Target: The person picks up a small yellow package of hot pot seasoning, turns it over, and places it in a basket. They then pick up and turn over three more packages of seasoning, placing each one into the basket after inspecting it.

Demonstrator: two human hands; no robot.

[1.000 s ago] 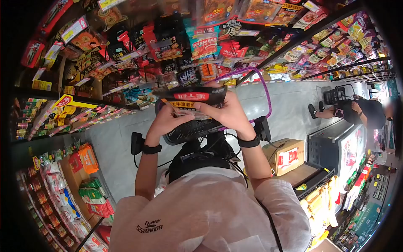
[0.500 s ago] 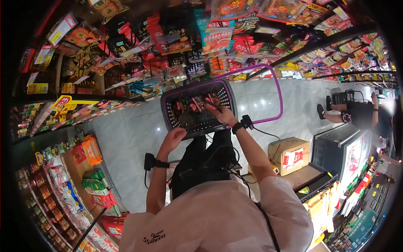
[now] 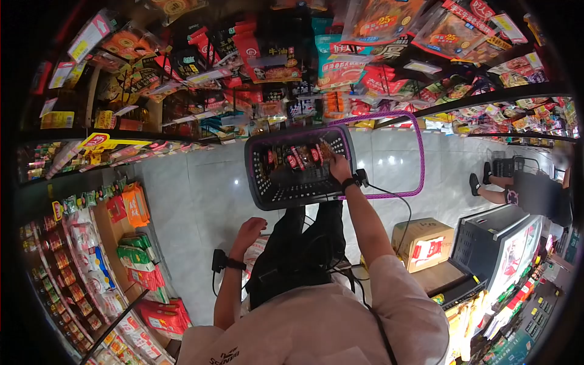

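A black shopping basket (image 3: 261, 193) with a purple handle (image 3: 420, 152) stands in front of my legs. Several red-labelled packets (image 3: 297, 158) lie in a row inside it. My right hand (image 3: 340, 168) reaches over the basket's right side, its fingers closed on a brownish packet (image 3: 327, 149) beside the red ones; the fingers partly hide it. Left of my knees, my left hand (image 3: 250, 231) hangs in the air below the basket, holding nothing, with the fingers loosely apart.
A shelf of hanging food bags (image 3: 267, 55) runs along the far side. Packaged goods (image 3: 91, 267) fill a rack at left. A cardboard box (image 3: 423, 243) and a grey cabinet (image 3: 480, 237) stand at right. Another person (image 3: 535, 194) with a basket is at far right.
My right hand has shifted the brownish packet to the right side of the basket. My left hand has moved down, away from the basket's edge. The view has shifted slightly.
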